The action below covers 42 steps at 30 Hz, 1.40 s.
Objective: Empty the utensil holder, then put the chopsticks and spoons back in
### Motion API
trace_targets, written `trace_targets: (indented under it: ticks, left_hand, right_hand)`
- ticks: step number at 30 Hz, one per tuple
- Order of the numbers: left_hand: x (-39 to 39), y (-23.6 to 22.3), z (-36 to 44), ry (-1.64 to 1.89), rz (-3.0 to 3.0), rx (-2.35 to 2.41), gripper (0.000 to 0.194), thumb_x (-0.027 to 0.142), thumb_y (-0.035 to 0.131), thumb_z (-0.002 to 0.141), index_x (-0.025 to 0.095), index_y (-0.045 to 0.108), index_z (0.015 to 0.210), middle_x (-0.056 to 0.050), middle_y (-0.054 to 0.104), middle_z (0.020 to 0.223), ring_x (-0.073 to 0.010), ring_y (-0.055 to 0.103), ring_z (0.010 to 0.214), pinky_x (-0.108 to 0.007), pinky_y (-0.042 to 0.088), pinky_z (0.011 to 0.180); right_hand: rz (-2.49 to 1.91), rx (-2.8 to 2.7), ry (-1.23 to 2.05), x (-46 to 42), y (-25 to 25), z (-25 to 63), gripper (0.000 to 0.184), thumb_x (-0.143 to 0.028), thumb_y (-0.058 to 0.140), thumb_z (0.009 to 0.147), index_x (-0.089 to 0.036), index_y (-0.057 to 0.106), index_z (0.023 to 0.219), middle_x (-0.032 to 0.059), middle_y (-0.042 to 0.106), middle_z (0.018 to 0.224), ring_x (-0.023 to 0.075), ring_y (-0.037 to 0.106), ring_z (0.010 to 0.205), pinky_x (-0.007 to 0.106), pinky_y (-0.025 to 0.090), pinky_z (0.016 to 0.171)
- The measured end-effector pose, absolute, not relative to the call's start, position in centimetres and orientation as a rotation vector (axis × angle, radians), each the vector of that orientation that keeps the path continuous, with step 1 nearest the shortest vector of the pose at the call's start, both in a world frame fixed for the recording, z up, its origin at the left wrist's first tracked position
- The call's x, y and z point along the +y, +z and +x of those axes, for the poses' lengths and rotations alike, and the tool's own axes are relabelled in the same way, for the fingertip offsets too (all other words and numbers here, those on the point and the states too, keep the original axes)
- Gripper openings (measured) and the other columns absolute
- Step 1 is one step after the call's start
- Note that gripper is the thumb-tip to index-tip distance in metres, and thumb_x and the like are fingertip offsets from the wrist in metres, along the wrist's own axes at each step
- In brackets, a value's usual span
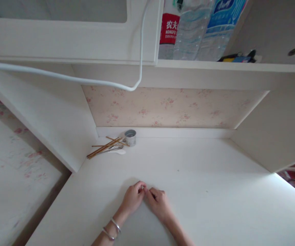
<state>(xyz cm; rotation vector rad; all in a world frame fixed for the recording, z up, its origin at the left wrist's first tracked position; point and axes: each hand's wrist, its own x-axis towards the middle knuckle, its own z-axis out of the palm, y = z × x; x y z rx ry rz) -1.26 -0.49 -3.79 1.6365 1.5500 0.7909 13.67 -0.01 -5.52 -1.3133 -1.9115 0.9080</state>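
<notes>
Contact, or something very near it, is made between the fingertips of the left hand (132, 199) and those of the right hand (159, 205), brought together just above the near part of the white table (201, 212). The step in hand is judged to be a small, two-handed fingertip action. In both hands the fingers are curled well in, with little gap left; whether either pinch is fully closed, or has hold of something tiny, cannot be told at this size.

The utensils and their cup, the nearest loose objects of any size, are seen well apart from the hands, at the back left of the table. For anything there to be taken up, the fingertips would first have to be parted and a hand extended forward and to the left, where careful picking would be called for, since the pieces are crossed over one another.

By count, two hands and two bracelets (116, 224) are seen, both bracelets on the left wrist. One metal cup (130, 139) is stood upright, with at least four chopsticks (102, 148), one white spoon (120, 152) and at least two pieces of metal cutlery (120, 148) laid beside it. Two dark specks (207, 191) are seen on the table. Overhead, three bottles (192, 32) and one white cable (67, 77) are counted.
</notes>
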Motion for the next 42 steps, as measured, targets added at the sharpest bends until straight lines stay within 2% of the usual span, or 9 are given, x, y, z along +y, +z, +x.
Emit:
trace_targets:
  ticks: [4, 7, 18, 29, 42]
  left_hand:
    - [-0.7, -3.7, -1.4, 0.817, 1.632, 1.554, 0.026, 0.031, 0.043, 0.086, 0.018, 0.064, 0.094, -0.001, 0.063, 0.067, -0.0143, 0.055, 0.061, -0.023, 0.036, 0.058]
    - [-0.8, -3.6, -1.5, 0.838, 1.617, 1.536, 0.027, 0.032, 0.042, 0.087, 0.017, 0.064, 0.095, -0.001, 0.063, 0.069, -0.0144, 0.056, 0.062, -0.023, 0.037, 0.058]
    - [-1.1, -3.5, -1.8, 0.822, 1.64, 1.525, 0.027, 0.032, 0.041, 0.088, 0.017, 0.062, 0.094, 0.0, 0.059, 0.065, -0.0136, 0.053, 0.059, -0.023, 0.034, 0.056]
    - [-1.2, -3.8, -1.8, 0.829, 1.659, 1.538, 0.027, 0.031, 0.04, 0.088, 0.018, 0.062, 0.096, 0.0, 0.062, 0.066, -0.0136, 0.054, 0.059, -0.022, 0.035, 0.056]
    - [-1.2, -3.4, -1.6, 0.815, 1.656, 1.549, 0.026, 0.03, 0.04, 0.088, 0.018, 0.062, 0.094, 0.0, 0.062, 0.067, -0.0134, 0.054, 0.058, -0.022, 0.035, 0.055]
  right_hand:
    - [-1.286, -1.898, 0.908, 0.0, -5.2, 13.6, 0.041, -0.047, 0.039, 0.094, -0.019, 0.063, 0.076, -0.0017, 0.055, 0.059, 0.0114, 0.048, 0.053, 0.023, 0.032, 0.052]
    - [-1.317, -1.866, 0.902, -0.1, -4.9, 13.5, 0.041, -0.048, 0.039, 0.093, -0.019, 0.066, 0.082, -0.0008, 0.058, 0.06, 0.0117, 0.049, 0.052, 0.023, 0.032, 0.051]
    - [-1.297, -2.014, 0.811, -0.2, -4.3, 13.5, 0.043, -0.042, 0.036, 0.096, -0.019, 0.062, 0.072, -0.0001, 0.058, 0.06, 0.0113, 0.051, 0.054, 0.022, 0.032, 0.053]
    - [-1.307, -2.03, 0.784, -0.1, -4.6, 13.3, 0.044, -0.043, 0.034, 0.097, -0.02, 0.063, 0.072, 0.0014, 0.063, 0.062, 0.0122, 0.056, 0.056, 0.022, 0.035, 0.054]
    - [-1.312, -2.044, 0.774, -0.1, -4.5, 13.4, 0.043, -0.041, 0.035, 0.097, -0.02, 0.062, 0.072, 0.0018, 0.064, 0.063, 0.0126, 0.056, 0.055, 0.023, 0.033, 0.054]
